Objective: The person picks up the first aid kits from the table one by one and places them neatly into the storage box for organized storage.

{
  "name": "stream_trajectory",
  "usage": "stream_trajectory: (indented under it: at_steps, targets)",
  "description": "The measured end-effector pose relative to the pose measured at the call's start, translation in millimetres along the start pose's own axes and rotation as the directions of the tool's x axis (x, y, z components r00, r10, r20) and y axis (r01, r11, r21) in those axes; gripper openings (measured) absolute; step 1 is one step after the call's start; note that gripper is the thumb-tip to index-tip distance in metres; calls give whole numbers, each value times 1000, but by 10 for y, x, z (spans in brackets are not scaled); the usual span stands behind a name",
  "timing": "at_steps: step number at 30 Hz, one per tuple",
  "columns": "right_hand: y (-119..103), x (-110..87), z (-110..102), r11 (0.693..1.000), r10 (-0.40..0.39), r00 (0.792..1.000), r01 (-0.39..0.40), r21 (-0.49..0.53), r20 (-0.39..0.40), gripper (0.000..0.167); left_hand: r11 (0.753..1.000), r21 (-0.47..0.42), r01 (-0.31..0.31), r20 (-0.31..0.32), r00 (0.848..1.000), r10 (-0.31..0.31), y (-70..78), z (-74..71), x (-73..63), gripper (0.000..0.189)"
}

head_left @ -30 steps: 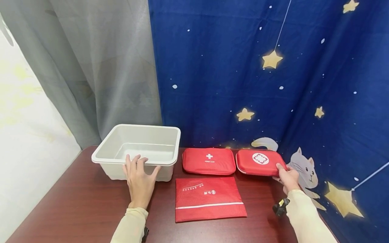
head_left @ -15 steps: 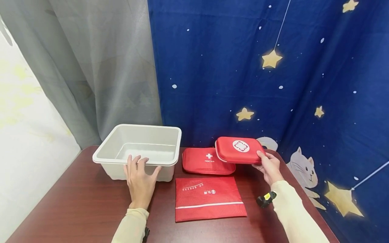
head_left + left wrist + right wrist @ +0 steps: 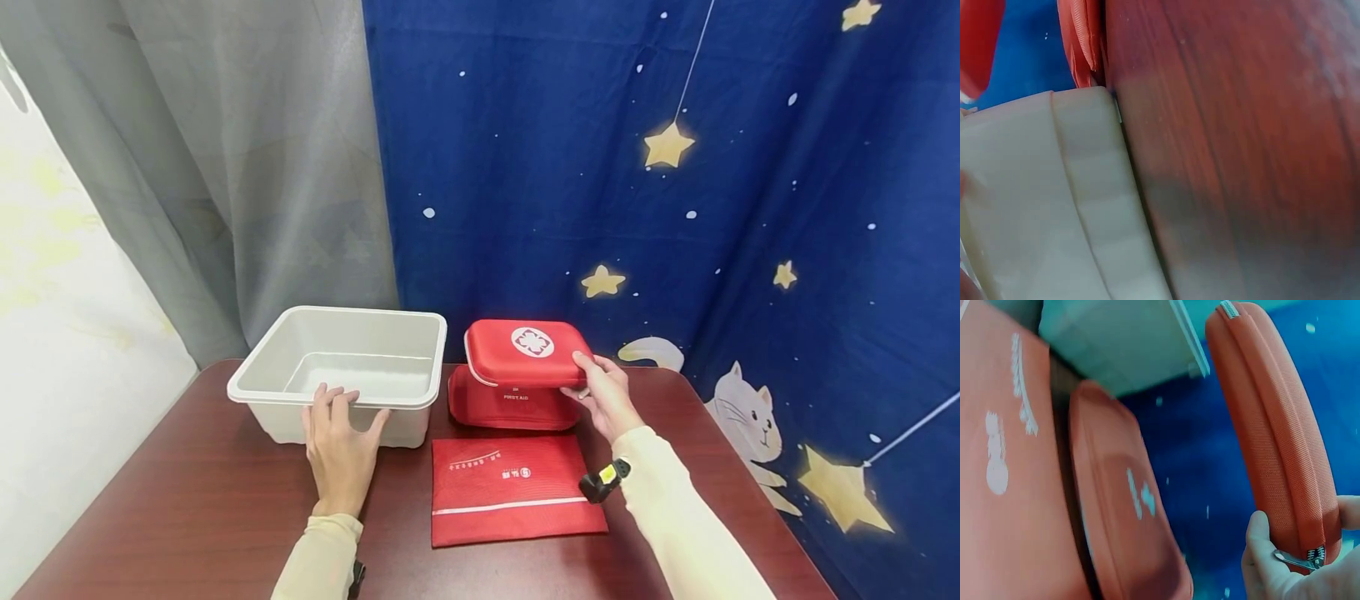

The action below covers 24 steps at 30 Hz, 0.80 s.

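In the head view my right hand point(image 3: 606, 392) grips the right end of a red hard-shell first aid case point(image 3: 495, 350) with a white round emblem. Its zipper side point(image 3: 1266, 425) faces the right wrist camera, the pull near my thumb. The raised case partly covers a red first aid pouch point(image 3: 480, 408) lying on the table. My left hand point(image 3: 341, 458) is at the front rim of a white plastic bin point(image 3: 262, 417), fingers spread and fingertips touching the rim. In the left wrist view the bin's outer wall point(image 3: 1022, 187) shows, with fingertips only at the left edge.
A flat red fabric pouch point(image 3: 517, 521) with a white stripe lies on the dark wooden table point(image 3: 172, 517) in front of the first aid pouch. Grey point(image 3: 315, 167) and blue point(image 3: 525, 167) curtains hang behind the table's back edge.
My right hand has lifted the hard-shell case off the table at the right and carried it left, over the first aid pouch. The left hand has stayed at the bin's rim.
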State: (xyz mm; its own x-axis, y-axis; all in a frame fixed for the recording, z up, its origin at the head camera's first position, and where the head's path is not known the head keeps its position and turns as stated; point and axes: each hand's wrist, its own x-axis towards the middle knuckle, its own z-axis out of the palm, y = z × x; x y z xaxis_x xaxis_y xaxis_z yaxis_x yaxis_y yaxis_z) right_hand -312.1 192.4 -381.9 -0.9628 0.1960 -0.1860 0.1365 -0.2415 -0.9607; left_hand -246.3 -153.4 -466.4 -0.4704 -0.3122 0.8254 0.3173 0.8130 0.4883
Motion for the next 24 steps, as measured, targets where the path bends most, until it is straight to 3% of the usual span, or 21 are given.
stream_trajectory:
  at_steps: [11, 24]
  targets:
    - [-3, -175, 608, 999, -10, 1000, 10, 41, 1, 55, 1000, 12, 12, 11, 1000, -12, 7, -9, 12, 54]
    - [30, -304, 980, 997, -52, 998, 50, 58, 31, 49, 1000, 13, 10, 5, 1000, -10, 7, -7, 20, 53]
